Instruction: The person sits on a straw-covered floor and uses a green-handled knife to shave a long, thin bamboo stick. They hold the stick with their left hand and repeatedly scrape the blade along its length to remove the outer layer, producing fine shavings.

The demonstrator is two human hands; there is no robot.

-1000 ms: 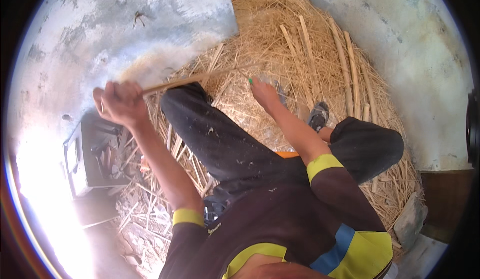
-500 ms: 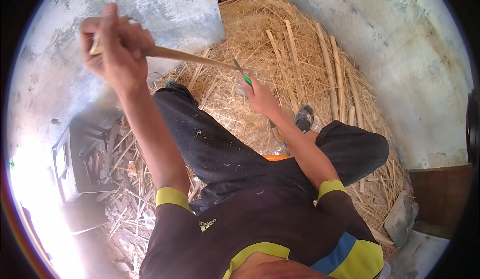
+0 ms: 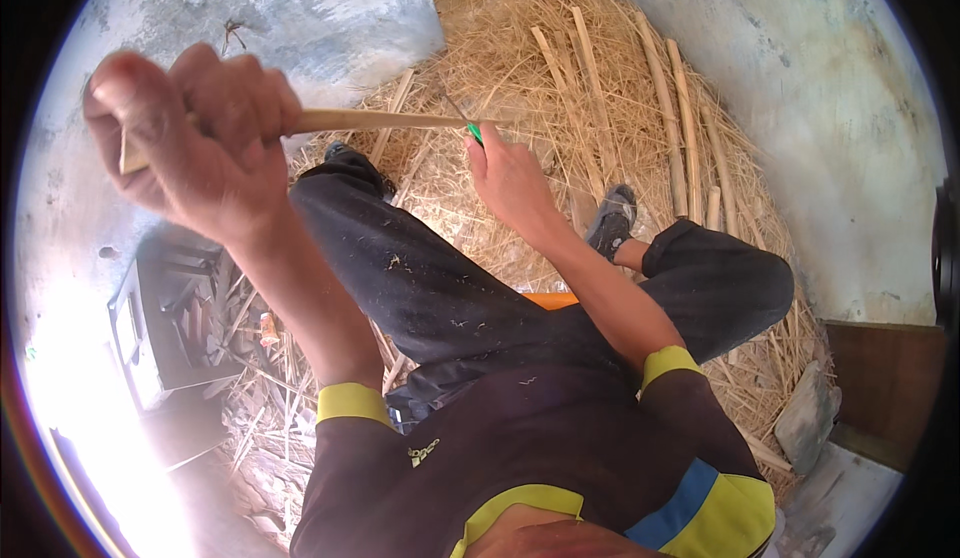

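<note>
Raised at the upper left, my left hand point(image 3: 205, 138) is wrapped round one end of a long, pale wooden strip point(image 3: 375, 120), whose short end sticks out past the thumb. From that fist the strip runs rightward, nearly level. My right hand point(image 3: 512, 183), closer to the middle, grips a knife point(image 3: 474, 133) by its green handle. The thin dark blade crosses the strip near its far part and seems to touch it. Past the blade, the strip's tip is blurred against the straw-coloured shavings.
Shavings point(image 3: 500, 38) cover the floor. Several long sticks point(image 3: 683, 128) lie on them at the right. My legs point(image 3: 420, 258) are spread, with a shoe point(image 3: 612, 223) on the right. A grey box-like stand point(image 3: 160, 328) is at left, a stone slab point(image 3: 808, 418) at lower right, and walls point(image 3: 800, 108) around.
My left hand has come nearer and further left, drawing the strip leftward and more level. My right hand has shifted slightly left and up with the knife.
</note>
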